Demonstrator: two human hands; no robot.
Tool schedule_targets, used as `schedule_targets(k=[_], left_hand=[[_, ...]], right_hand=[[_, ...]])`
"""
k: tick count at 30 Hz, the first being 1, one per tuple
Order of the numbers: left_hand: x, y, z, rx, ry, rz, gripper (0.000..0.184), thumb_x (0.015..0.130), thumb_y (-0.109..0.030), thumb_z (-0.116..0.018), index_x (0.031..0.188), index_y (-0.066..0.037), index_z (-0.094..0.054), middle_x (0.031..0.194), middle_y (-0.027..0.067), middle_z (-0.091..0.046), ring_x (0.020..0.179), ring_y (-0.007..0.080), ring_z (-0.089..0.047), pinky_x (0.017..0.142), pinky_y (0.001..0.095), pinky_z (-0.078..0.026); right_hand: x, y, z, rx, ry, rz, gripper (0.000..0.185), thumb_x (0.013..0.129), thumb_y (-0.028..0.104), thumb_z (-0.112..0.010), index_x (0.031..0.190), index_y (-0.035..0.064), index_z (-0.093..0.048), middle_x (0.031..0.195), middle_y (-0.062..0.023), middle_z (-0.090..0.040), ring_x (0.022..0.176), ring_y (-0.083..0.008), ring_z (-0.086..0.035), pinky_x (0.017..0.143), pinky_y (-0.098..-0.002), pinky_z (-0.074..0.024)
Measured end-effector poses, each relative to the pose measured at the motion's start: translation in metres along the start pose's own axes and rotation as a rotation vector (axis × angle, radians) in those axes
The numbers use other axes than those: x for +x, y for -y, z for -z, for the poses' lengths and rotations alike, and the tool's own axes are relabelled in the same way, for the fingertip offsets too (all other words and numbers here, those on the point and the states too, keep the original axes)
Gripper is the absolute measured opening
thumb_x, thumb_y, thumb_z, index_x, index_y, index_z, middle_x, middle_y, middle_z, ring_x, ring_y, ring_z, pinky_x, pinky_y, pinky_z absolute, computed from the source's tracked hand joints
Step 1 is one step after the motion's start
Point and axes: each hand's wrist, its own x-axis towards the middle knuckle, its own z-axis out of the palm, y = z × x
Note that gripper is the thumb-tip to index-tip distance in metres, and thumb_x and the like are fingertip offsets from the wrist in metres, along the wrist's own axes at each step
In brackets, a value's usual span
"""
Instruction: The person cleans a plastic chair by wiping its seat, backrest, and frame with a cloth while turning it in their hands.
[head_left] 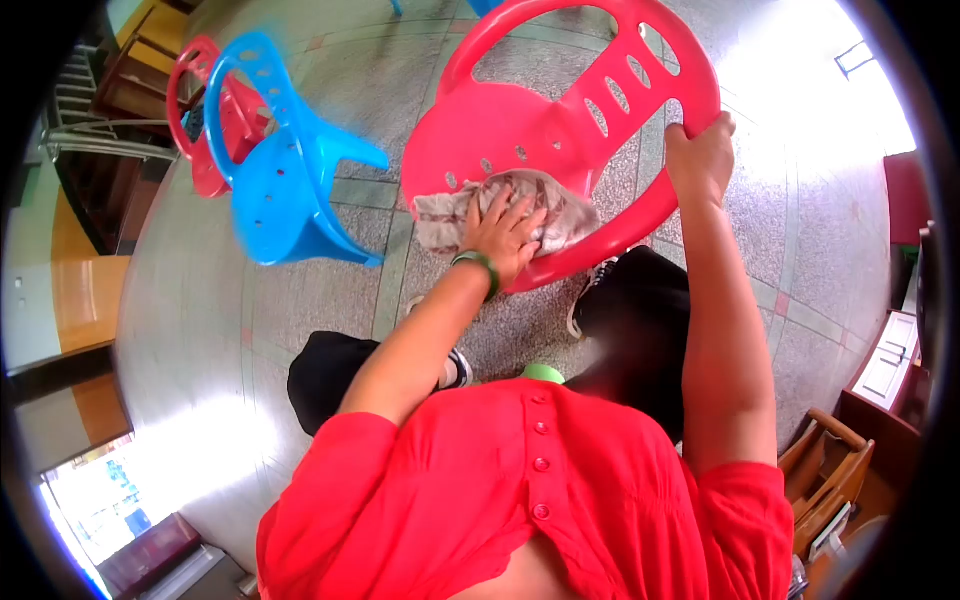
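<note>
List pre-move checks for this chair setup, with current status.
1. Left hand on the cloth: ok, palm down, fingers spread.
2. Cloth on the seat of the red plastic armchair: ok.
3. Right hand gripping the armchair's frame: ok.
4. Blue plastic armchair apart from the one being held: ok, floor shows between.
5. Held armchair's feet planted: cannot tell, hidden.
6. Surface under the cloth clean: cannot tell, covered.

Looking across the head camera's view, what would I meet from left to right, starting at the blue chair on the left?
Blue chair, left hand on a cloth, right hand holding the large red chair, white panel.
</note>
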Motion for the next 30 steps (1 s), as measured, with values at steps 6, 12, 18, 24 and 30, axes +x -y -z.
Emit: schedule_targets(k=[6, 12, 18, 24, 30], left_hand=[[0.032, 0.086, -0.004, 0.191, -0.017, 0.060, 0.047, 0.094, -0.035, -0.039, 0.138, -0.019, -0.038, 0.145, 0.0007, -0.033, 0.138, 0.0253, -0.020, 0.110, 0.0560, -0.007], [0.138, 0.115, -0.008, 0.134, -0.116, 0.480, 0.058, 0.092, -0.037, -0.039, 0.142, -0.011, -0.027, 0.150, 0.0081, -0.022, 0.140, 0.0277, -0.014, 0.109, 0.0566, -0.013], [0.188, 0.010, -0.040, -0.101, -0.160, 0.255, 0.061, 0.090, -0.032, -0.040, 0.142, -0.004, -0.024, 0.150, 0.0142, -0.020, 0.140, 0.0291, -0.015, 0.111, 0.0491, -0.015], [0.087, -0.001, -0.018, -0.486, 0.093, -0.105, 0.047, 0.091, -0.024, -0.042, 0.135, -0.009, -0.038, 0.141, 0.0162, -0.036, 0.136, 0.0312, -0.026, 0.109, 0.0505, -0.019], [-0.033, 0.020, 0.009, -0.437, 0.240, -0.133, 0.045, 0.092, -0.018, -0.041, 0.136, -0.013, -0.039, 0.143, 0.0097, -0.036, 0.137, 0.0269, -0.025, 0.109, 0.0492, -0.021]], right_hand=[[0.000, -0.007, 0.000, 0.076, -0.016, 0.065, 0.044, 0.072, 0.016, -0.058, 0.106, -0.0064, -0.041, 0.089, -0.0246, -0.061, 0.083, -0.0393, -0.062, 0.079, -0.0433, -0.0473], [0.001, -0.013, -0.003, 0.130, -0.042, 0.134, 0.044, 0.071, 0.017, -0.059, 0.105, -0.0058, -0.042, 0.084, -0.0222, -0.061, 0.077, -0.0378, -0.061, 0.074, -0.0426, -0.0469], [0.002, -0.014, -0.003, 0.155, -0.062, 0.148, 0.042, 0.071, 0.016, -0.058, 0.103, -0.0058, -0.043, 0.081, -0.0220, -0.060, 0.075, -0.0377, -0.061, 0.072, -0.0429, -0.0471], [0.005, -0.017, -0.009, 0.103, -0.086, 0.179, 0.045, 0.070, 0.020, -0.060, 0.105, -0.0039, -0.044, 0.087, -0.0243, -0.062, 0.082, -0.0423, -0.061, 0.076, -0.0457, -0.0466], [0.003, -0.011, -0.002, 0.082, -0.010, 0.175, 0.047, 0.071, 0.022, -0.063, 0.105, -0.0045, -0.044, 0.090, -0.0264, -0.062, 0.087, -0.0426, -0.061, 0.079, -0.0444, -0.0469]])
